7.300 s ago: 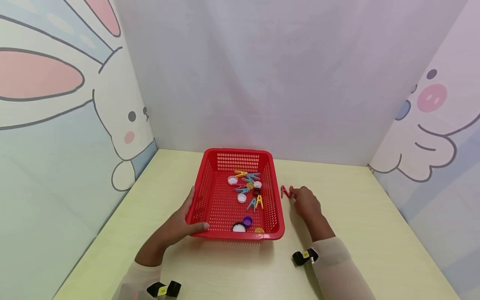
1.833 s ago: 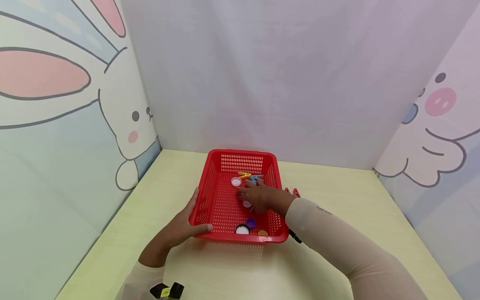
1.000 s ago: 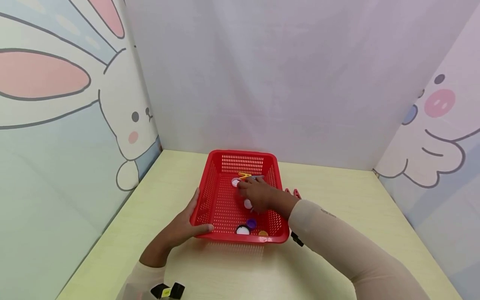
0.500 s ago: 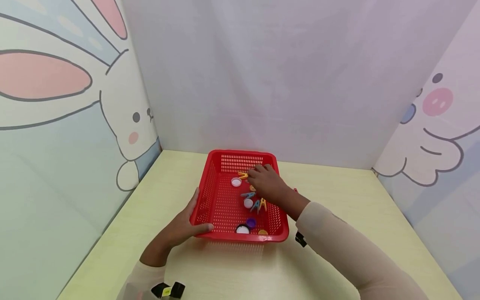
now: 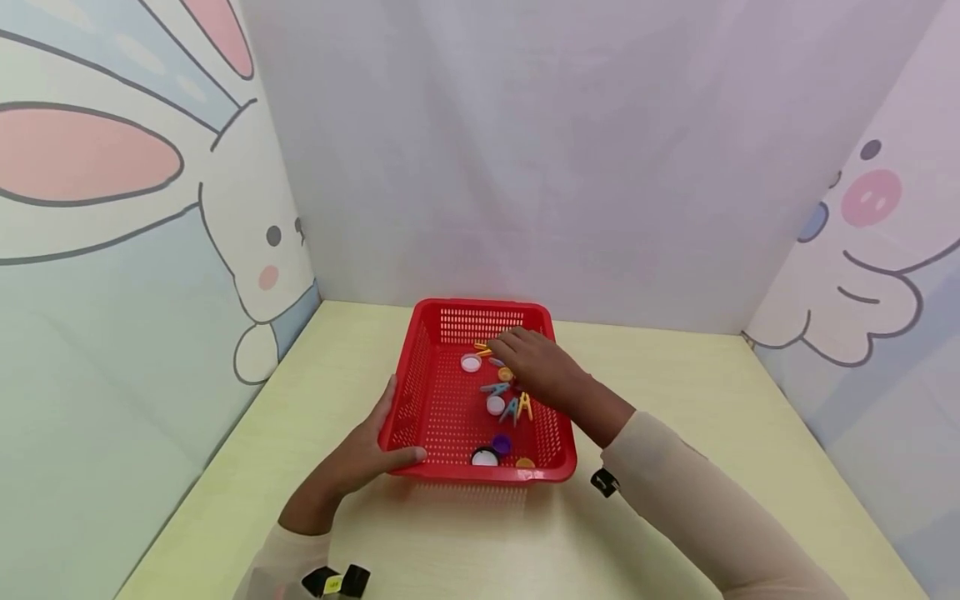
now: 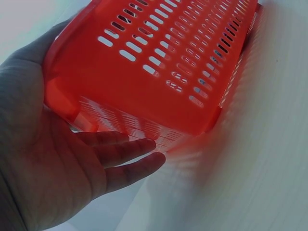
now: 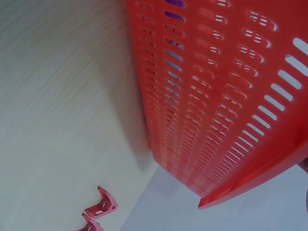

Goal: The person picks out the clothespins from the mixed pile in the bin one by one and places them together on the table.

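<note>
A cartoon rabbit (image 5: 234, 212); opposite, probably a pig (image 5: 873, 237).

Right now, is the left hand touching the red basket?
Touching. The head view shows it: the left hand has its thumb over the rim at the near left corner of the red basket. The left wrist view agrees.

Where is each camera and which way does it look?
Head: worn there, facing forward and down at the red basket; left hand, right hand, sleeves show.
Left wrist: worn there, facing the basket's outside; left hand shows.
Right wrist: worn there, facing the basket's outside and red clips; perhaps right hand's edge.
Wrist views share the basket.
</note>
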The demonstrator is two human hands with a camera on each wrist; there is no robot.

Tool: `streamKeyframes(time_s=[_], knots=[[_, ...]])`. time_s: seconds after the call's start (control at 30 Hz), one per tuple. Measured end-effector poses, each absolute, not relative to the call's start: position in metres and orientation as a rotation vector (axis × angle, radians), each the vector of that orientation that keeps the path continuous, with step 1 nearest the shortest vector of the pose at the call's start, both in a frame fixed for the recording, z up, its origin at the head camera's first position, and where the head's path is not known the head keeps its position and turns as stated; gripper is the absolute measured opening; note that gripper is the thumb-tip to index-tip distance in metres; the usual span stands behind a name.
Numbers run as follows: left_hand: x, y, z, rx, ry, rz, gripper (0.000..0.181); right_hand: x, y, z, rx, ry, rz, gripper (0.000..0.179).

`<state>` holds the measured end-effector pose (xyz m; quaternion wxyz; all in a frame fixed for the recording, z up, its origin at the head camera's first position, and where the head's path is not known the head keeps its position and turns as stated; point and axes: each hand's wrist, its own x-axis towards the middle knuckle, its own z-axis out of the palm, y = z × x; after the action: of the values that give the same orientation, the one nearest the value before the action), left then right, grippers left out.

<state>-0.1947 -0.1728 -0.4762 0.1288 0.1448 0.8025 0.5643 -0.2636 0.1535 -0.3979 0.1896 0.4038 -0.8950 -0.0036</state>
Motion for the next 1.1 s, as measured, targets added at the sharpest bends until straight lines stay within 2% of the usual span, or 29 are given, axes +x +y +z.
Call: streamKeyframes(time_s=[0.7,1.1], knots=[[-0.195,-0.173,-0.476,0.417,2.318,1.649,0.133,-0.226,0.176,-0.381,1.003,-2.339,0.020,0.059],[-0.195,-0.173,-0.477,0.425,2.317,1.649,0.133,-0.216,0.194,-0.378,0.722,-2.356,0.032,0.050]])
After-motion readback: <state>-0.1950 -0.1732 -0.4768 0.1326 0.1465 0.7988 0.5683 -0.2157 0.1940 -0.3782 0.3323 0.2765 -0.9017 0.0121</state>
